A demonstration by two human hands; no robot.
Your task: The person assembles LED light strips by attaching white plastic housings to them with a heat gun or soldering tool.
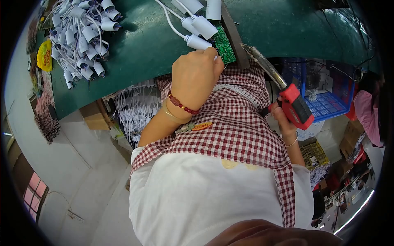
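At the top centre of the frame, the left hand has its fingers curled in at the end of a corded white tube; whether they pinch it cannot be told. Green circuit boards lie just right, alongside a metal bar reaching the table's edge. At right of centre, the right hand has its fingers closed around a red-and-black soldering gun, tip near the bar. Further right, a blue basket holds thin pale strands. Green table stretches leftward to a tube pile.
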